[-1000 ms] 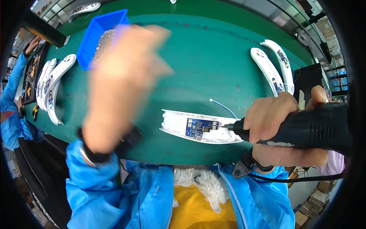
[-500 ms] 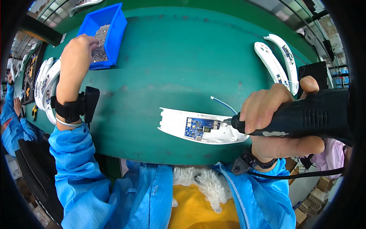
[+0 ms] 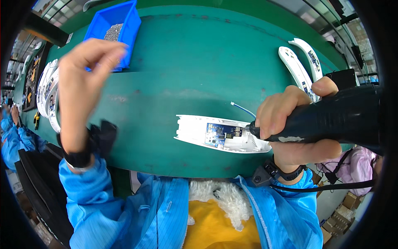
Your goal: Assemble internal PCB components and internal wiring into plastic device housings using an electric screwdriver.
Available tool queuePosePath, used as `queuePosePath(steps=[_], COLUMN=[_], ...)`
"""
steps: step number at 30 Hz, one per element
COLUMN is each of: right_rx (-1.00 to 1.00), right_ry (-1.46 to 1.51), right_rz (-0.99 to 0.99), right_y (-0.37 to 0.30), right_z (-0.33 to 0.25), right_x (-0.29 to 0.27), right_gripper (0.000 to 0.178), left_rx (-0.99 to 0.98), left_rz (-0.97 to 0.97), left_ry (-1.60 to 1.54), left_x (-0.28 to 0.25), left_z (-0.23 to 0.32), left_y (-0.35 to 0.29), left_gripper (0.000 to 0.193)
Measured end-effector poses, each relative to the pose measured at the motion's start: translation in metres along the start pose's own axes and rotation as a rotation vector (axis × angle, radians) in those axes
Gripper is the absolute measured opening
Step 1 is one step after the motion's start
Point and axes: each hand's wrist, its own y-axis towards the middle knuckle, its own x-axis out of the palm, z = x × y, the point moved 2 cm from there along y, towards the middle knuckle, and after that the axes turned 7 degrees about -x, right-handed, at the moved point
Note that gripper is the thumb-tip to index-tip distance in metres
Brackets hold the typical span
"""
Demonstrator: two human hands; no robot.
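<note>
My right hand (image 3: 280, 114) grips a black electric screwdriver (image 3: 336, 122), which lies nearly level. Its tip points left at the right end of a blue circuit board (image 3: 216, 135); whether it touches a screw cannot be seen. The board sits inside a curved white plastic housing (image 3: 191, 128), and a thin cable (image 3: 241, 108) sticks out behind it. Near the front of a blue bin (image 3: 132, 31), my left hand (image 3: 85, 62) is raised with thumb and fingers pinched together. Anything between those fingertips is too small and blurred to make out. Small metal screws (image 3: 113, 32) fill part of the bin.
Two white housings with boards (image 3: 295, 68) lie at the right back of the green table (image 3: 178, 54). Several more white housings (image 3: 52, 95) are stacked at the left. Farther left, another person's blue sleeve (image 3: 16, 143) shows beside a dark tray (image 3: 35, 79).
My left hand has come out from over the screws in the bin, toward me, with its fingers pinched. The screwdriver and housing have shifted only slightly in view.
</note>
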Motion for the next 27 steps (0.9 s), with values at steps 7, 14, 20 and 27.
queuePosePath(steps=[7, 14, 20, 27], right_rx=[0.012, -0.091, -0.065, -0.041], right_ry=[-0.025, 0.224, 0.207, 0.189], right_rz=[-0.098, -0.024, -0.121, -0.262], right_y=[-0.002, 0.007, 0.013, 0.015], right_z=[-0.003, -0.017, -0.021, -0.02], right_x=[0.003, 0.016, 0.026, 0.036], right_gripper=[0.083, 0.085, 0.084, 0.083], left_rx=[0.182, 0.186, 0.286, 0.238], left_rz=[-0.347, -0.381, -0.304, -0.286], left_ry=[-0.305, -0.305, -0.228, -0.286], left_x=[0.068, 0.08, 0.071, 0.063], left_z=[0.081, 0.082, 0.082, 0.07], left_y=[-0.057, -0.071, -0.068, -0.07], left_gripper=[0.012, 0.012, 0.015, 0.018])
